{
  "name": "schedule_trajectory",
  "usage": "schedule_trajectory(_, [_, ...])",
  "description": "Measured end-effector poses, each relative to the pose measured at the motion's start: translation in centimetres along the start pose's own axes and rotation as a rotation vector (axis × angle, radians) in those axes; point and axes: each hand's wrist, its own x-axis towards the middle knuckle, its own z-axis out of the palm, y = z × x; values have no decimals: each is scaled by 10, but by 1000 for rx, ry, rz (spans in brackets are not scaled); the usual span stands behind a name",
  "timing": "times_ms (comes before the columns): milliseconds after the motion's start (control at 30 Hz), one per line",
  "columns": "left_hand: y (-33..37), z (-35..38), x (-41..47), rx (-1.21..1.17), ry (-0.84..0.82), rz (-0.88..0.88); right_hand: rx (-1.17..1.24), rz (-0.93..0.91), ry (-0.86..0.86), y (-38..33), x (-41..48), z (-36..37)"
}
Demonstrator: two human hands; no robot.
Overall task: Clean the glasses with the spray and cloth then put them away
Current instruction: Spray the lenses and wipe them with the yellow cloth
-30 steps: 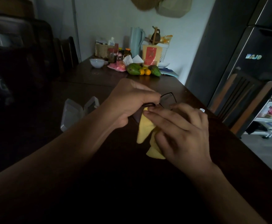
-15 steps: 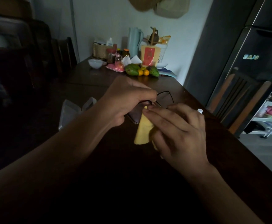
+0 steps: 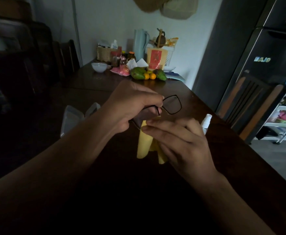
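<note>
- Head view, item 1: glasses (image 3: 172, 106), dark thin frame, held in the air over the table (image 3: 198, 99); one lens stands free and visible, the other is covered by fingers and cloth
- Item 2: left hand (image 3: 132, 106), on the near-left side of the glasses, fingers curled round the frame; judged a steadying grip, so the lens does not give way under rubbing
- Item 3: cloth (image 3: 144, 145), yellow, its upper part pressed against the covered lens of the glasses, the rest hanging loose below them; judged slack left over from a fold round the lens
- Item 4: right hand (image 3: 181, 143), just below and right of the glasses, fingertips pinching the cloth to the lens; the thumb is hidden, so how it meets the far face cannot be told
- Item 5: spray bottle (image 3: 206, 120), white, upright on the table, right of the glasses and just behind the right hand; judged set aside within reach, and liable to be knocked by that hand
- Item 6: case (image 3: 77, 118), clear, lying open on the table well left of the glasses; judged ready to receive them, with the left forearm across the way
- Item 7: bowl (image 3: 99, 67), fruit (image 3: 147, 74), jars and packets, far beyond the glasses at the wall end of the table; no obstacle
- Item 8: chair (image 3: 251, 106) and refrigerator (image 3: 274, 56), well right of the glasses, off the table
- Stage, as judged: wiping in hand; putting away not yet done
</note>
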Motion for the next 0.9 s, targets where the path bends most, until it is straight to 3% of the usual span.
schedule_trajectory(267, [0,4,-1,18,7,23,-84,61,81,-1,3,4])
schedule_trajectory(467, [1,4,-2,-14,-10,-17,46,-6,7,-3,1,3])
schedule_trajectory(733, [2,5,0,-1,9,19,-26,98,89,-1,4,3])
schedule_trajectory(900, [2,2,0,38,-5,26,5,9,33,-8,6,6])
